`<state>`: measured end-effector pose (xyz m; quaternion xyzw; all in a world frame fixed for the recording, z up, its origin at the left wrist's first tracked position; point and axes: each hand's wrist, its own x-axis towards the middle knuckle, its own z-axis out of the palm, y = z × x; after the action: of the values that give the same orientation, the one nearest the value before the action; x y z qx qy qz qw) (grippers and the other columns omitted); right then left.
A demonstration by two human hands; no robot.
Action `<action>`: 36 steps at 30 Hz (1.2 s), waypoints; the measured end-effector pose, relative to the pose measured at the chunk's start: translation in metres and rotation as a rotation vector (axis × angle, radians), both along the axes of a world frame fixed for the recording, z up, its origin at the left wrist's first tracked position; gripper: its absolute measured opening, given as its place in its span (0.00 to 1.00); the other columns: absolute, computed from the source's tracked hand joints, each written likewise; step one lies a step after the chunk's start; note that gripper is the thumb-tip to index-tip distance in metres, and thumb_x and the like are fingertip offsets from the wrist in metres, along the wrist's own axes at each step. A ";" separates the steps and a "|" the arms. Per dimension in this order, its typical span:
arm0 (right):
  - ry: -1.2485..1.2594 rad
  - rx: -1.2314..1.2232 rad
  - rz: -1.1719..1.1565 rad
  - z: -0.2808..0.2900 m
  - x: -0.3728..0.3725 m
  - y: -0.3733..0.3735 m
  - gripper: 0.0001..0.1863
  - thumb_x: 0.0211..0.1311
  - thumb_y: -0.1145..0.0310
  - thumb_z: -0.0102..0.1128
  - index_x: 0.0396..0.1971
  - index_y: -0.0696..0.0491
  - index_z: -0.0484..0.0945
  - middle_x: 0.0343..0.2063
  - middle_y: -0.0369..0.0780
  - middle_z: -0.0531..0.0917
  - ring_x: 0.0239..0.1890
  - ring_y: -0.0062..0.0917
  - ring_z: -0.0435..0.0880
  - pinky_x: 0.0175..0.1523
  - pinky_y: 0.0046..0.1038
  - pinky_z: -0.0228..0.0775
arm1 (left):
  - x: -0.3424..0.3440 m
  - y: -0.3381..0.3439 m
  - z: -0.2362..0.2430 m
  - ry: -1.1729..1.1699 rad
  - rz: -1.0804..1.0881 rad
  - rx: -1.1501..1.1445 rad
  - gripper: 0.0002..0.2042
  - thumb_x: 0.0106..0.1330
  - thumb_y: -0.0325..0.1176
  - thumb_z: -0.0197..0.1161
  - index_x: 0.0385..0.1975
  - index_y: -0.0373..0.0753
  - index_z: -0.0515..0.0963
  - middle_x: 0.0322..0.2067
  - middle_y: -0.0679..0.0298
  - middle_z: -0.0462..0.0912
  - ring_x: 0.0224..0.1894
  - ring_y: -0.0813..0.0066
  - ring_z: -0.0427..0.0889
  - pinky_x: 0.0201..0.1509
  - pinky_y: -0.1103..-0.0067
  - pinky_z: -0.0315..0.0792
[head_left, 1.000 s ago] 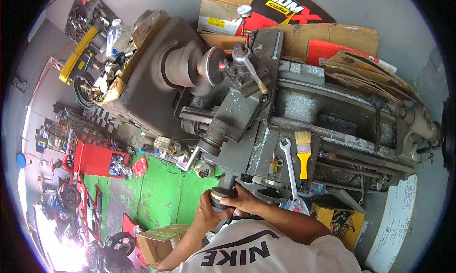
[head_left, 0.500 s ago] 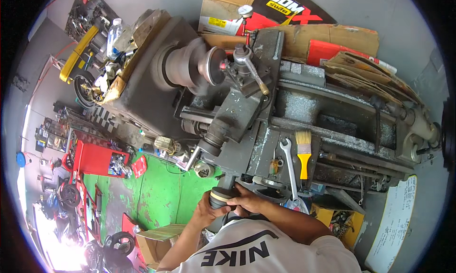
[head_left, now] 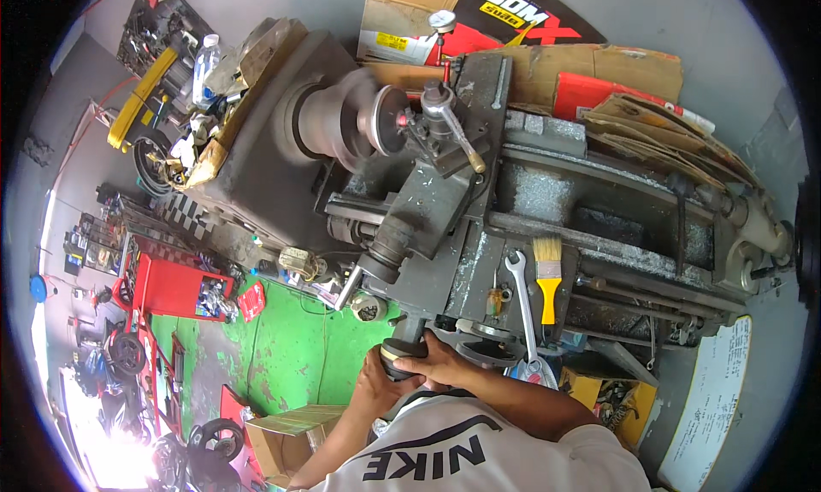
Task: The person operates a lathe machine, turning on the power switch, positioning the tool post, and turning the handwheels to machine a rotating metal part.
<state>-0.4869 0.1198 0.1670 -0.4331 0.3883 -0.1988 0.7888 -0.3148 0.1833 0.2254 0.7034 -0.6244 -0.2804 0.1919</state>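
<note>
Both of my hands grip a round graduated handwheel (head_left: 400, 348) at the front of a metal lathe (head_left: 428, 210). My left hand (head_left: 378, 379) wraps round its left and near side. My right hand (head_left: 440, 360) closes on it from the right, thumb along the rim; some fingertips are hidden. At the lathe's head a blurred, spinning chuck (head_left: 329, 120) carries a round metal workpiece (head_left: 389, 120). Beside the workpiece stands the tool post (head_left: 437, 98) with its lever handle (head_left: 463, 137).
A wrench (head_left: 522, 299), a yellow-handled brush (head_left: 548, 278) and a small screwdriver (head_left: 495, 301) lie on the carriage, right of my hands. Metal chips (head_left: 539, 192) cover the bed. Cardboard sheets (head_left: 599, 64) lean behind. A cardboard box (head_left: 282, 449) sits on the green floor (head_left: 282, 346).
My hands have shifted their hold on the handwheel, and the left one has rolled over to its near side. The chuck is blurred in both frames.
</note>
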 end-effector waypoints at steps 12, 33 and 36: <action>-0.372 0.099 -0.011 -0.009 -0.002 -0.001 0.41 0.58 0.51 0.73 0.64 0.58 0.67 0.54 0.49 0.79 0.53 0.37 0.79 0.61 0.32 0.69 | 0.036 -0.014 -0.012 0.545 -0.043 0.246 0.44 0.49 0.43 0.84 0.62 0.28 0.67 0.50 0.48 0.82 0.47 0.59 0.83 0.53 0.70 0.77; -0.291 0.011 0.008 -0.027 0.000 -0.001 0.43 0.58 0.50 0.73 0.66 0.58 0.63 0.58 0.50 0.77 0.53 0.36 0.78 0.59 0.32 0.68 | 0.019 -0.001 -0.012 0.097 -0.062 -0.094 0.52 0.44 0.52 0.84 0.64 0.25 0.63 0.45 0.45 0.80 0.45 0.49 0.83 0.48 0.63 0.79; -0.162 0.053 0.042 -0.016 0.001 -0.001 0.42 0.58 0.53 0.73 0.67 0.58 0.63 0.58 0.50 0.77 0.55 0.35 0.76 0.61 0.34 0.66 | 0.003 0.005 -0.009 -0.082 -0.072 -0.160 0.51 0.45 0.51 0.84 0.64 0.26 0.64 0.46 0.45 0.80 0.46 0.49 0.84 0.49 0.64 0.79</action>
<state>-0.4858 0.1190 0.1508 -0.4028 0.3192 -0.2062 0.8327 -0.3116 0.1884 0.2164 0.6739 -0.6769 -0.2075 0.2114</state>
